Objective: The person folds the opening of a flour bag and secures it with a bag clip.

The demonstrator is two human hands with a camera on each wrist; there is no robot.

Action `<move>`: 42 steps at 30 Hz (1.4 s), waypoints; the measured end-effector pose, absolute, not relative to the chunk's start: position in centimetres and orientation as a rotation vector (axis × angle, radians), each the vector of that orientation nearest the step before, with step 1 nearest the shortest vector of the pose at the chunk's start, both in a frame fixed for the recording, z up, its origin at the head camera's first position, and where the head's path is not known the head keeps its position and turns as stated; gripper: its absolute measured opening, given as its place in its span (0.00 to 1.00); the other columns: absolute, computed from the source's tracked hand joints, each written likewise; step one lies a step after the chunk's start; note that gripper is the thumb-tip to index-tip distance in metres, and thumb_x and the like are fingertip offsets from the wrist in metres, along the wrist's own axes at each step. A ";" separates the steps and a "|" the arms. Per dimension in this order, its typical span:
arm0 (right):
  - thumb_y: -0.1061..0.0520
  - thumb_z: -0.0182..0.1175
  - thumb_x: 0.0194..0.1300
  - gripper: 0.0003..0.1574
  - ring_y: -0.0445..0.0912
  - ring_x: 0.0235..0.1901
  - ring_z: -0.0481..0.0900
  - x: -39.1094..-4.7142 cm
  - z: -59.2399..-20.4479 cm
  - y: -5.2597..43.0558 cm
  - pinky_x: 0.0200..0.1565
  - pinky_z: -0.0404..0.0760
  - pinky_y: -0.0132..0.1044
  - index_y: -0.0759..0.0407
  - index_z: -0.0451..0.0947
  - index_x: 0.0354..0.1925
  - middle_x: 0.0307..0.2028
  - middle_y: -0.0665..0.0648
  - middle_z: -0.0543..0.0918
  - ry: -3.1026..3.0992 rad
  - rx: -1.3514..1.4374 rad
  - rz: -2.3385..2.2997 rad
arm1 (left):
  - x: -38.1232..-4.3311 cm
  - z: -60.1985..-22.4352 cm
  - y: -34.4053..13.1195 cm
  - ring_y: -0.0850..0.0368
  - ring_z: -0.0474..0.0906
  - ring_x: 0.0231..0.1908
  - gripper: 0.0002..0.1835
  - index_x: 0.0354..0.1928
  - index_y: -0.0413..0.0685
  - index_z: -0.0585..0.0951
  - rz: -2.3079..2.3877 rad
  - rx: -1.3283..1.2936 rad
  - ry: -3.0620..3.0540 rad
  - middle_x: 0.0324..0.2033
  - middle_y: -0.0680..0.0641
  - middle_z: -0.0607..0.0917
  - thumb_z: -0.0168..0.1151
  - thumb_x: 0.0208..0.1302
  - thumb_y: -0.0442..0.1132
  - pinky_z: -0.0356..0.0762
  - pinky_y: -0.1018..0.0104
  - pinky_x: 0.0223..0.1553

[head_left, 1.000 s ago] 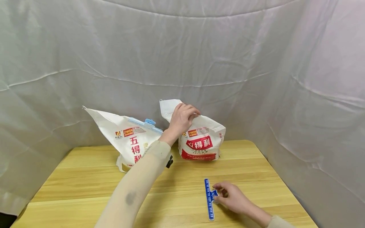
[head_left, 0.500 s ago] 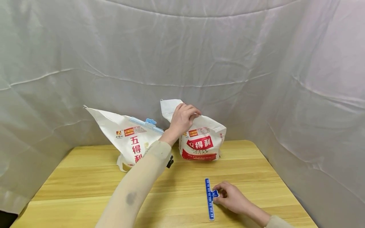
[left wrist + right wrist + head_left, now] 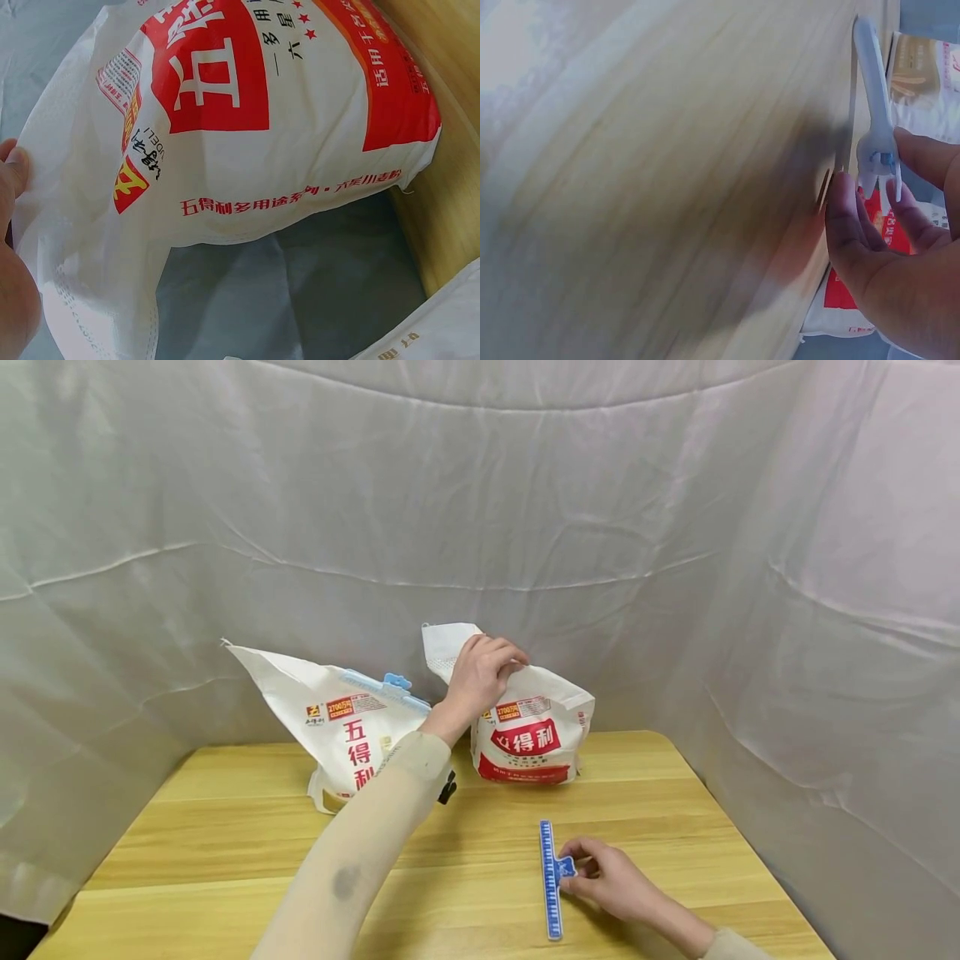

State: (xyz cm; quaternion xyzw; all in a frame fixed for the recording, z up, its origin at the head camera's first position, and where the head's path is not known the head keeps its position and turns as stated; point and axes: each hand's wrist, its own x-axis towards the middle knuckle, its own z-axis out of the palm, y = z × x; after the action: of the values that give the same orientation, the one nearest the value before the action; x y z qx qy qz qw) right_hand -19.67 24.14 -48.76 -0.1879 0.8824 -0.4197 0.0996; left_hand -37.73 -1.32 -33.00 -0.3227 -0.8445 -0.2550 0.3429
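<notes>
A white flour bag with red print (image 3: 528, 739) stands at the back of the table, its loose top folded over to the left. My left hand (image 3: 480, 675) grips that folded top; the left wrist view shows the thumb (image 3: 16, 166) on the white material. Near the front right, my right hand (image 3: 609, 881) pinches the handle of a long blue sealing clip (image 3: 551, 885) between thumb and fingers. Seen edge-on in the right wrist view, the clip (image 3: 876, 90) is pale and close to the table top.
A second white flour bag (image 3: 360, 727) leans at the left, with a light blue sealing clip (image 3: 386, 687) across its top. A small black object (image 3: 447, 788) shows beside my left forearm. Grey cloth (image 3: 480, 527) hangs behind and beside the wooden table (image 3: 225, 852).
The blue clip has tipped slightly in my right hand, its far end shifting a little away from me. My left hand keeps its grip on the bag top.
</notes>
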 end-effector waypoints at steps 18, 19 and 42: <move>0.63 0.61 0.74 0.12 0.44 0.37 0.82 -19.6 -48.2 23.6 0.38 0.86 0.35 0.64 0.77 0.54 0.44 0.59 0.83 2.559 -0.498 -1.439 | -37.8 -33.3 -1.4 0.53 0.78 0.45 0.05 0.41 0.53 0.90 -0.654 -0.846 -2.185 0.41 0.54 0.89 0.67 0.71 0.35 0.69 0.58 0.63; 0.63 0.60 0.74 0.12 0.44 0.38 0.82 -19.5 -48.2 23.5 0.39 0.87 0.35 0.65 0.77 0.54 0.44 0.59 0.83 2.557 -0.486 -1.458 | -37.8 -33.3 -1.3 0.53 0.78 0.45 0.05 0.41 0.53 0.90 -0.654 -0.846 -2.186 0.41 0.54 0.89 0.67 0.71 0.35 0.69 0.58 0.63; 0.64 0.66 0.70 0.26 0.47 0.47 0.85 -19.7 -46.4 22.8 0.47 0.86 0.32 0.73 0.74 0.62 0.50 0.64 0.85 2.564 -0.217 -1.799 | -37.5 -33.3 -1.4 0.53 0.78 0.46 0.05 0.42 0.54 0.90 -0.652 -0.823 -2.209 0.42 0.55 0.89 0.67 0.71 0.36 0.69 0.58 0.64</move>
State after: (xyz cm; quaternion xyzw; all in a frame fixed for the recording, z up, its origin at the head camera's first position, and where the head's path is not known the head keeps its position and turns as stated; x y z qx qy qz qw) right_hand -19.74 22.82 -46.40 -0.0692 0.8166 -0.5730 0.0011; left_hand -37.47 -1.39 -33.27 -0.3162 -0.8492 -0.2506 0.3408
